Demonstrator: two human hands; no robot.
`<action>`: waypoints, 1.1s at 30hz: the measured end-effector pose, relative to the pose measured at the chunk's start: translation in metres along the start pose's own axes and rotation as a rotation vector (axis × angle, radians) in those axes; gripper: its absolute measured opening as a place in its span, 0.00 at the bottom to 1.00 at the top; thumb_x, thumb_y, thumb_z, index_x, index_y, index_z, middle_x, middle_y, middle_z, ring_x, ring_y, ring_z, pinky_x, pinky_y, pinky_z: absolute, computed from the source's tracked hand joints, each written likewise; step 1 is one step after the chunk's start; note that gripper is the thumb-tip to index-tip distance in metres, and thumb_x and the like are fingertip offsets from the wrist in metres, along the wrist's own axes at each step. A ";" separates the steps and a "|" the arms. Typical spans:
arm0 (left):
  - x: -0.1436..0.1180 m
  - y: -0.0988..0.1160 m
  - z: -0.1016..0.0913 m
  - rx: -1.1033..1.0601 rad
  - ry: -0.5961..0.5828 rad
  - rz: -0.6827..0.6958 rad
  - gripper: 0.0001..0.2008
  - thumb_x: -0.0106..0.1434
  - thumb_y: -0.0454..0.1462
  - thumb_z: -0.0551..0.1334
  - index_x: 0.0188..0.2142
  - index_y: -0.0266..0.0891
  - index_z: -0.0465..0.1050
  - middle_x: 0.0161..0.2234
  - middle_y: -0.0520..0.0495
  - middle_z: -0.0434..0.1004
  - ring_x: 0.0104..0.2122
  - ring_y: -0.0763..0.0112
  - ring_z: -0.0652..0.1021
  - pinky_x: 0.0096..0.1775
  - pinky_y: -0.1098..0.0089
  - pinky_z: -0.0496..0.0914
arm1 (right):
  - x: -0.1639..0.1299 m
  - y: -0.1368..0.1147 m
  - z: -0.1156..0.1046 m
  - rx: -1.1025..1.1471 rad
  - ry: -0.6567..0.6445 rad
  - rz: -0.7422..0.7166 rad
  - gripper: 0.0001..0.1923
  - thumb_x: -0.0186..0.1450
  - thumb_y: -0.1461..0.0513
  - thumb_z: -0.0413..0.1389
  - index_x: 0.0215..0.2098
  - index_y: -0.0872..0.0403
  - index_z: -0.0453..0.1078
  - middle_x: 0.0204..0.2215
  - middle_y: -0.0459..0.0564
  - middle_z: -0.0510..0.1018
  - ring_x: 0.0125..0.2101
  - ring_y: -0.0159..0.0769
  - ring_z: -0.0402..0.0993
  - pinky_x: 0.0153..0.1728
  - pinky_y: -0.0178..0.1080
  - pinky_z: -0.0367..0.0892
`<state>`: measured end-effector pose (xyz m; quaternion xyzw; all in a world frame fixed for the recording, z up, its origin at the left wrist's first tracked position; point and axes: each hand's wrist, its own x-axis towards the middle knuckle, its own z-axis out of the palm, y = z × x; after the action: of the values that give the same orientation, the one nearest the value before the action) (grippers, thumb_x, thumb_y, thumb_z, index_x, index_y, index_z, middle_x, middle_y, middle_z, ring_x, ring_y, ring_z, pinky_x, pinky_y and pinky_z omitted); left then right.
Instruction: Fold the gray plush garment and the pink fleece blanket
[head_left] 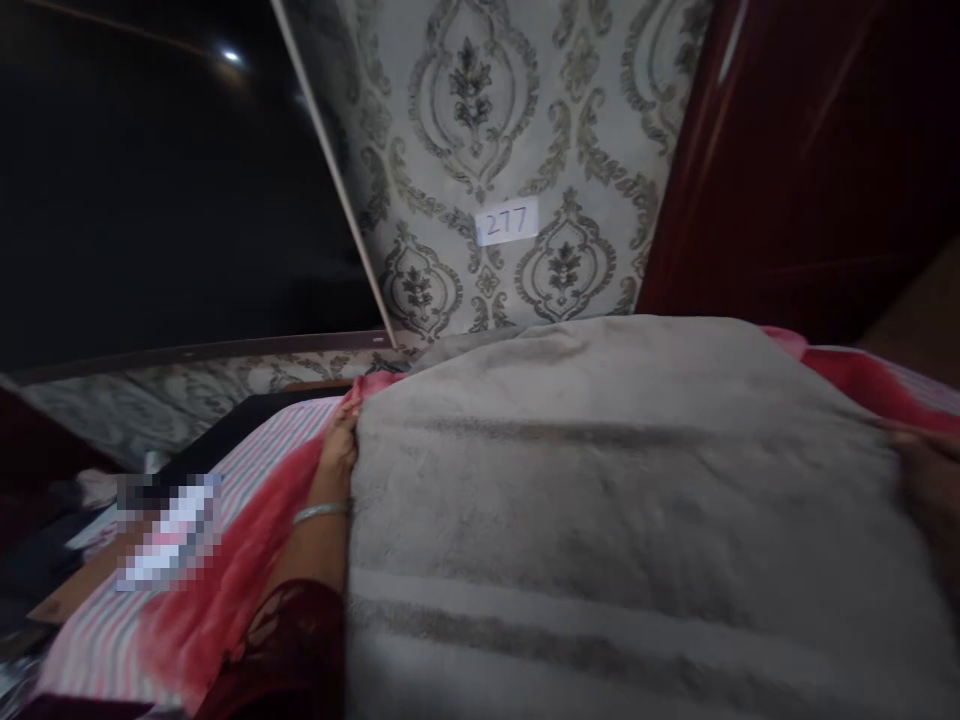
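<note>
A grey towel [615,500] fills the centre and the 6 o'clock part of the view, spread flat over a red cloth [225,590] and a striped sheet [97,650]. At 9 o'clock the left hand [339,450] grasps the towel's left edge, fingers curled over it; a bangle [321,512] circles the wrist. At 3 o'clock the right hand [930,490] touches the right edge, blurred; its finger state cannot be told. At 12 o'clock a label [508,221] reading 277 sits on patterned wallpaper [465,120].

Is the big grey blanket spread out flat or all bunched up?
Spread out. The grey blanket lies smooth and wide, with the left hand and right hand holding its two side edges.
</note>
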<state>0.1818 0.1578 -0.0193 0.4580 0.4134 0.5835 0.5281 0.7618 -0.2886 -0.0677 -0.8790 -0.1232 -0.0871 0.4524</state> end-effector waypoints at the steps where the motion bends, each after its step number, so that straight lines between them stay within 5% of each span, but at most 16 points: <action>1: -0.001 0.001 0.001 0.006 0.001 -0.004 0.17 0.42 0.38 0.72 0.34 0.40 0.74 0.27 0.53 0.75 0.29 0.70 0.73 0.37 0.69 0.68 | -0.004 -0.006 -0.005 0.051 -0.001 0.057 0.21 0.73 0.52 0.48 0.50 0.55 0.76 0.39 0.61 0.80 0.38 0.48 0.77 0.38 0.47 0.73; 5: -0.003 0.007 0.004 0.252 0.078 0.091 0.10 0.49 0.38 0.65 0.33 0.39 0.73 0.26 0.52 0.73 0.31 0.68 0.73 0.40 0.67 0.69 | -0.012 -0.029 -0.013 0.197 -0.018 0.075 0.20 0.67 0.58 0.49 0.48 0.61 0.76 0.40 0.61 0.81 0.40 0.47 0.76 0.44 0.44 0.69; 9: -0.011 0.025 0.011 0.824 0.164 0.472 0.11 0.57 0.40 0.58 0.36 0.38 0.74 0.35 0.42 0.78 0.42 0.55 0.77 0.50 0.54 0.70 | -0.007 -0.030 -0.010 0.132 0.126 -0.006 0.20 0.62 0.60 0.52 0.47 0.61 0.77 0.44 0.62 0.80 0.47 0.49 0.72 0.52 0.47 0.65; 11: -0.020 0.035 0.024 1.021 0.053 0.737 0.13 0.61 0.42 0.56 0.39 0.38 0.74 0.41 0.37 0.79 0.47 0.49 0.76 0.54 0.49 0.68 | -0.006 -0.031 -0.007 0.041 0.230 -0.207 0.19 0.61 0.59 0.53 0.45 0.59 0.78 0.45 0.63 0.79 0.50 0.53 0.70 0.56 0.52 0.62; 14: -0.037 0.038 0.052 1.130 -0.304 1.010 0.17 0.64 0.47 0.55 0.44 0.40 0.75 0.46 0.39 0.80 0.51 0.48 0.76 0.56 0.48 0.67 | -0.012 -0.039 0.004 -0.045 0.198 -0.662 0.18 0.64 0.55 0.53 0.45 0.55 0.78 0.44 0.60 0.79 0.48 0.54 0.71 0.54 0.56 0.63; 17: -0.051 0.025 0.077 1.229 -0.589 1.051 0.21 0.64 0.51 0.56 0.47 0.41 0.77 0.48 0.40 0.80 0.52 0.49 0.76 0.55 0.52 0.69 | -0.024 -0.050 0.020 -0.061 -0.027 -0.929 0.19 0.68 0.51 0.54 0.49 0.50 0.78 0.47 0.57 0.80 0.48 0.52 0.72 0.53 0.55 0.66; 21: -0.053 0.002 0.085 1.311 -0.722 1.031 0.21 0.65 0.50 0.55 0.47 0.41 0.78 0.46 0.39 0.81 0.50 0.50 0.77 0.50 0.53 0.71 | -0.033 -0.055 0.036 -0.117 -0.214 -1.053 0.18 0.70 0.51 0.53 0.50 0.49 0.78 0.49 0.55 0.80 0.50 0.50 0.73 0.51 0.54 0.67; 28: -0.049 -0.002 0.083 1.327 -0.596 1.097 0.17 0.68 0.42 0.51 0.38 0.41 0.78 0.38 0.39 0.80 0.42 0.52 0.78 0.42 0.56 0.71 | -0.033 -0.054 0.040 -0.119 -0.198 -1.062 0.16 0.73 0.56 0.49 0.40 0.52 0.78 0.39 0.55 0.82 0.42 0.47 0.75 0.46 0.50 0.69; 33: -0.059 0.001 0.086 1.261 -0.477 1.129 0.12 0.68 0.39 0.52 0.36 0.41 0.75 0.38 0.39 0.78 0.41 0.54 0.77 0.43 0.56 0.71 | -0.039 -0.060 0.035 -0.098 -0.070 -1.067 0.17 0.74 0.55 0.47 0.38 0.53 0.75 0.36 0.57 0.80 0.39 0.48 0.74 0.42 0.48 0.68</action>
<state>0.2666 0.0988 -0.0032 0.9100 0.2491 0.3094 -0.1185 0.7083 -0.2312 -0.0518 -0.7167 -0.5637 -0.2813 0.2992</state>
